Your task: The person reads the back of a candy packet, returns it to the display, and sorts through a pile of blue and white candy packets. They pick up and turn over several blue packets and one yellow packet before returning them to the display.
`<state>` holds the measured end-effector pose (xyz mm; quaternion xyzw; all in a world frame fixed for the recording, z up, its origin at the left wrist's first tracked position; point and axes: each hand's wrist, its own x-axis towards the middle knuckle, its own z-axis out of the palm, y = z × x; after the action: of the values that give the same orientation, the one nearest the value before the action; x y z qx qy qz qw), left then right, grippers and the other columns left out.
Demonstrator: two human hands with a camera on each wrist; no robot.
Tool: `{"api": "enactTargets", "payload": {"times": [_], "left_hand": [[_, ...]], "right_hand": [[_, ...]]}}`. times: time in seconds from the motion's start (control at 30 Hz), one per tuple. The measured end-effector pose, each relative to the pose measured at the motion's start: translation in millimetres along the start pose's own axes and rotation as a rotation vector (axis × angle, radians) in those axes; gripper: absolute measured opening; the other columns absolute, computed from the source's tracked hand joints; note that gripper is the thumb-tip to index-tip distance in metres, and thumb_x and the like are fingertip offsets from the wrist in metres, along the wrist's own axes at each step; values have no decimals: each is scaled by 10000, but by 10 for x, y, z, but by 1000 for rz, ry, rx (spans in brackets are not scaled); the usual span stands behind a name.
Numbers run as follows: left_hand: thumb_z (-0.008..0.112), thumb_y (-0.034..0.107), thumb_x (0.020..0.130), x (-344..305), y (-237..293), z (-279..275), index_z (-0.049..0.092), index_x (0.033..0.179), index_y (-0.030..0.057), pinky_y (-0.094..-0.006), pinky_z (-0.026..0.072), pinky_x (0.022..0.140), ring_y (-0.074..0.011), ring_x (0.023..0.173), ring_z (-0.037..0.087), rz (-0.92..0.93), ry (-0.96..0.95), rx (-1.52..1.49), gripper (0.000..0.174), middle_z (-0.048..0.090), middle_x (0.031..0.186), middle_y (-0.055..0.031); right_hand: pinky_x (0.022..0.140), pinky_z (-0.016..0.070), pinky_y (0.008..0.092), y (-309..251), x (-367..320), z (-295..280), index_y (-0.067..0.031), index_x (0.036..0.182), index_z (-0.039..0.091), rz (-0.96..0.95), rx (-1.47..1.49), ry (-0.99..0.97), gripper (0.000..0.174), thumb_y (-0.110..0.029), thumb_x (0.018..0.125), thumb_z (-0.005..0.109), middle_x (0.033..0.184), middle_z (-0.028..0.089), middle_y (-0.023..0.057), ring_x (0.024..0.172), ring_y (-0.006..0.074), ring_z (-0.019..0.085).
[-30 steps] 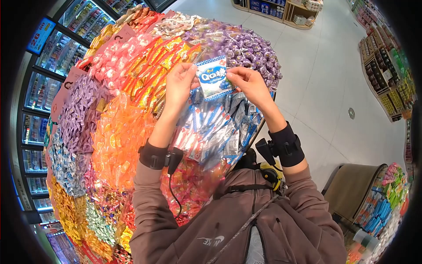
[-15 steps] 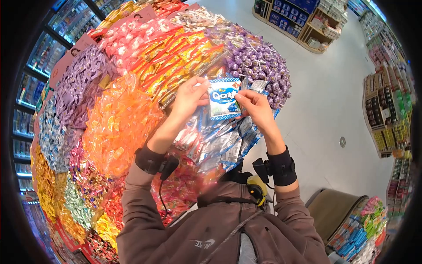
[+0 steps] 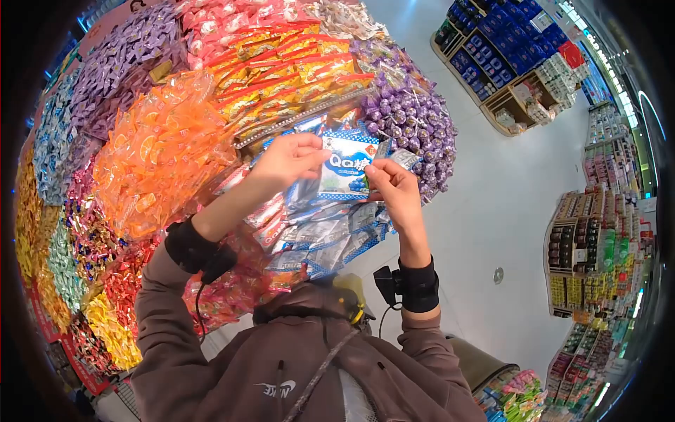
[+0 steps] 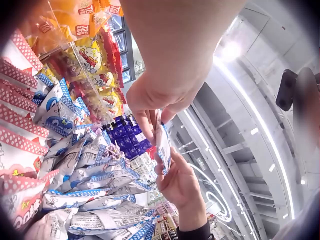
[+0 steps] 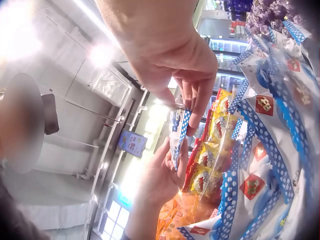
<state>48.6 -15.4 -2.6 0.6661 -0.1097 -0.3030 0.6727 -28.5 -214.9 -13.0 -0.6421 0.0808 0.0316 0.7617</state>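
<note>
Between both hands a blue-and-white bag of QQ gummy candy (image 3: 346,166) is held up, its printed front toward the head camera. My left hand (image 3: 292,160) pinches its left edge between thumb and fingers. On the opposite edge, near the lower corner, my right hand (image 3: 395,188) pinches it the same way. From the left wrist view the candy bag (image 4: 163,144) appears nearly edge-on, and likewise the candy bag (image 5: 179,131) in the right wrist view. Just beneath the hands lies a pile of similar blue-and-white bags (image 3: 320,235).
Behind a clear divider (image 3: 302,116) are yellow-and-red snack bags (image 3: 288,67). Purple lollipops (image 3: 415,123) lie at the right, orange-wrapped candy (image 3: 158,158) at the left. Grey floor (image 3: 485,204) runs beside the display, with stocked shelves (image 3: 590,246) farther right.
The head view has swung, so the display shifts left and more shelving shows at the right. Both hands have lowered the candy bag toward the pile and still hold it.
</note>
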Motion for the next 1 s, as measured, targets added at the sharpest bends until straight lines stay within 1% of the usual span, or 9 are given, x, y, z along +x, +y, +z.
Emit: {"api": "enactTargets", "payload": {"times": [0.1,0.23,0.43,0.53,0.63,0.73,0.83,0.93,1.0], "left_hand": [[614,227,840,29,-19,3,560,930,41,-228,477,671,-57,733,564,-12,-19,-43,214,611,792,-2],[623,221,833,61,-66,5,562,923,51,-230,481,664,-69,720,569,-73,-52,-139,201,605,802,-3],[637,219,822,154,-207,-28,559,922,54,-245,491,668,-75,701,560,-114,-48,-140,208,578,757,7],[639,222,821,130,-133,25,559,915,55,-245,489,665,-73,700,557,-119,-8,-121,207,576,757,6],[642,225,818,130,-83,38,559,913,56,-246,490,662,-71,692,553,-85,-52,-108,211,578,761,5],[591,258,849,103,-53,55,551,937,52,-211,488,667,-65,761,584,-46,-63,-33,227,602,855,0],[632,186,821,72,25,123,570,919,34,-235,484,644,-62,709,563,-106,-25,12,192,599,745,-3],[631,144,818,60,39,194,573,943,4,-209,462,621,-52,715,557,-68,-104,-10,196,608,725,-2],[629,123,817,85,73,181,573,963,-9,-197,449,616,-44,714,549,20,-63,40,205,616,739,-9]], "right_hand": [[550,492,221,13,4,-35,26,987,557,16,11,-23,222,-161,867,559,754,602,41,644,84,567],[537,467,217,-3,25,-53,29,1009,551,37,-53,23,244,-170,868,563,777,624,61,665,95,583],[526,454,213,93,57,-86,33,1008,539,69,-38,57,238,-146,856,581,755,634,64,643,94,586],[529,456,216,97,52,-84,22,982,543,49,18,71,200,-128,854,582,739,637,59,623,91,584],[527,453,216,133,54,-122,9,965,544,6,37,58,163,-112,860,570,731,639,57,606,85,579],[503,420,202,66,23,-54,-1,950,544,4,81,95,130,-100,867,557,692,618,29,576,58,543],[488,379,189,131,47,-100,-6,929,542,-57,52,94,101,-89,871,548,655,588,-4,546,32,495],[484,349,177,105,119,-85,-11,917,540,-161,73,98,84,-82,872,543,640,567,-24,547,16,468],[524,389,175,-22,190,-117,-19,958,539,-219,-21,54,125,-83,854,570,735,582,-13,638,27,502]]}}
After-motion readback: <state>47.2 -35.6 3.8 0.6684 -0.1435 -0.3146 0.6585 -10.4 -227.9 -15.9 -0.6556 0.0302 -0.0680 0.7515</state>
